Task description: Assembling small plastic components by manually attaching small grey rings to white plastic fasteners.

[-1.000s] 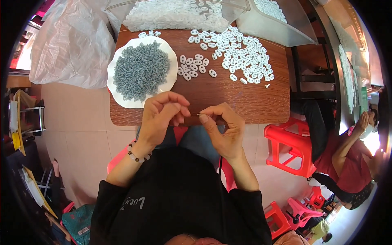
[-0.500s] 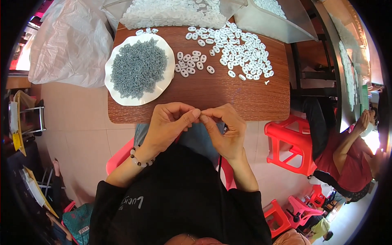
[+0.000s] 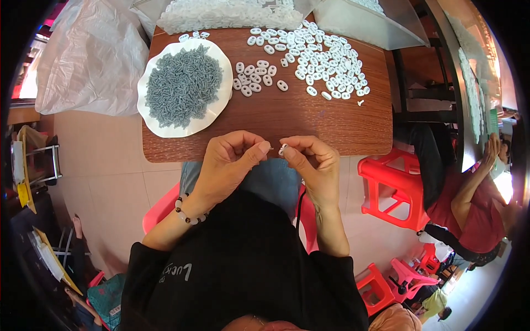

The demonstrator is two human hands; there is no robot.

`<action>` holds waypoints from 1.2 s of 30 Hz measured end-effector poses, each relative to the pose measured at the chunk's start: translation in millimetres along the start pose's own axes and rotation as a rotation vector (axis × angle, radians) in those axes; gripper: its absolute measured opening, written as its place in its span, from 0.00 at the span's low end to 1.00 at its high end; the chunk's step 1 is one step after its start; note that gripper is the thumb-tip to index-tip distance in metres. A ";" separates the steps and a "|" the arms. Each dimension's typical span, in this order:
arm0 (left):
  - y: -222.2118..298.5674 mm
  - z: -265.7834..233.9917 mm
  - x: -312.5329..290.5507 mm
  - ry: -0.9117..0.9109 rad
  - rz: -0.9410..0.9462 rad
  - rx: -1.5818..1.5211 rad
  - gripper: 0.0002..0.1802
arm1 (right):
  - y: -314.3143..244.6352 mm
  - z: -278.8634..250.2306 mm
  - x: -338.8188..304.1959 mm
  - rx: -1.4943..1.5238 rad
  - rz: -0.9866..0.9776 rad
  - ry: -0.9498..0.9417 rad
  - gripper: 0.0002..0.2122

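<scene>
Above the table's near edge, my left hand (image 3: 234, 160) pinches a tiny thin piece (image 3: 271, 148) between thumb and forefinger; it looks grey, but too little shows to name it. A short gap away, my right hand (image 3: 317, 168) grips a small white oval piece with two holes (image 3: 282, 149) by its fingertips. Beyond my left hand, a white wavy-rimmed plate (image 3: 226, 105) bears a heap of small grey rod-like plastic pieces (image 3: 183, 87). Several white two-hole ovals (image 3: 254, 78) lie loosely beside the plate, and a larger spread of them (image 3: 331, 63) covers the far right.
The brown wooden table (image 3: 265, 118) has clear bins (image 3: 232, 16) of white pieces along its far edge. A white plastic bag (image 3: 91, 60) bulges at left. Red stools (image 3: 392, 187) and a seated co-worker in a dark red top (image 3: 469, 220) are at right.
My fingertips, touching before, have drawn apart. The white oval now shows in my right hand and the tiny thin piece in my left.
</scene>
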State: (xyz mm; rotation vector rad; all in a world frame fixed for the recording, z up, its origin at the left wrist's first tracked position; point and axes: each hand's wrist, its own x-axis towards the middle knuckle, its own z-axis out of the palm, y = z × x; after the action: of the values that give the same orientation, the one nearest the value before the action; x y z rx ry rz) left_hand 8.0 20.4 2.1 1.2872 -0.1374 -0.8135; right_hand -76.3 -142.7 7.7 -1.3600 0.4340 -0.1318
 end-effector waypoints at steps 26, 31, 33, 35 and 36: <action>-3.5 4.2 -4.1 0.022 -0.037 0.020 0.10 | 1.0 8.8 -7.5 -0.095 -0.061 0.041 0.05; -4.7 3.5 -4.2 0.020 -0.038 0.019 0.11 | 2.7 9.4 -8.5 -0.165 -0.109 0.072 0.05; -3.6 4.0 -3.9 0.022 -0.049 0.015 0.11 | 0.8 10.3 -9.2 -0.245 -0.125 0.086 0.04; -3.4 4.3 -3.7 0.024 -0.058 0.012 0.11 | 2.0 10.7 -9.2 -0.260 -0.124 0.092 0.04; -3.6 4.4 -3.7 0.025 -0.049 0.009 0.11 | 2.5 11.0 -9.2 -0.276 -0.123 0.098 0.05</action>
State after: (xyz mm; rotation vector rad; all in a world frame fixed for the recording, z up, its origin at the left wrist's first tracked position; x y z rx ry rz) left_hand 1.3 18.9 1.6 1.3131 -0.0899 -0.8396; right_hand -81.0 -129.0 9.0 -1.6570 0.4624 -0.2476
